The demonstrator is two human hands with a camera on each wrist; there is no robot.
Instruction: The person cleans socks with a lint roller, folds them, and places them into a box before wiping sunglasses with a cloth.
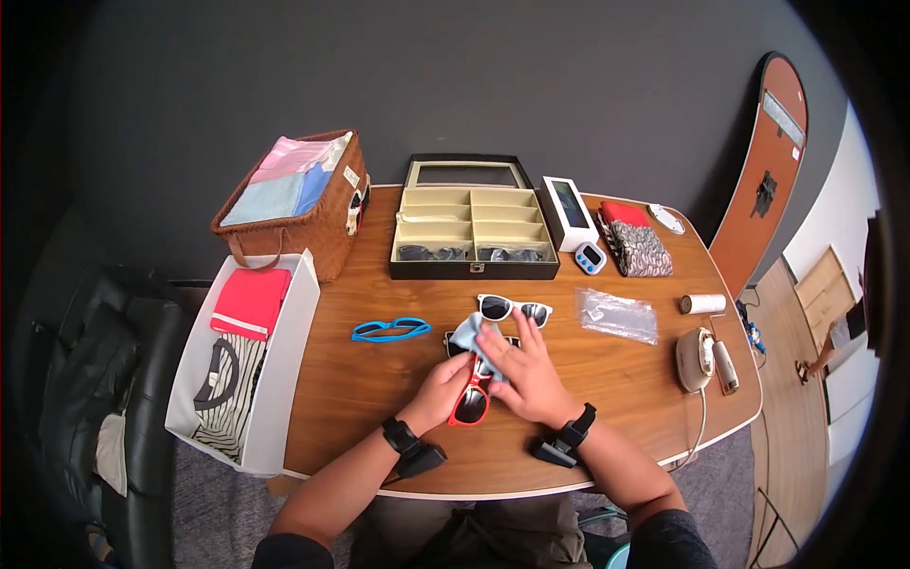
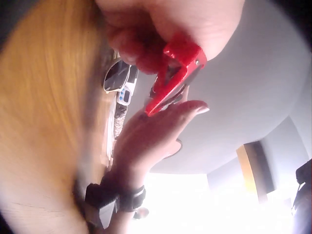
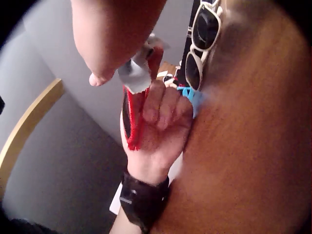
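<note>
My left hand (image 1: 444, 391) grips a pair of red sunglasses (image 1: 471, 406) low over the table, one dark lens facing up. A grey-blue cloth (image 1: 466, 334) is pinched in my right hand (image 1: 536, 379) against the other end of the sunglasses, covering that part. In the right wrist view the cloth (image 3: 135, 75) wraps over the red frame (image 3: 136, 119) above the left fingers. Just beyond the hands lie white sunglasses (image 1: 495, 307). A dark pair (image 1: 454, 343) is partly hidden behind the cloth, and blue glasses (image 1: 417, 323) rest to the left.
An open display case (image 1: 474, 271) at the back holds dark sunglasses in its front compartments. Left stand a brown basket (image 1: 318, 213) and a white bin (image 1: 289, 365) with folded clothes. A plastic bag (image 1: 618, 316), timer (image 1: 590, 257) and garment steamer (image 1: 695, 360) are on the right.
</note>
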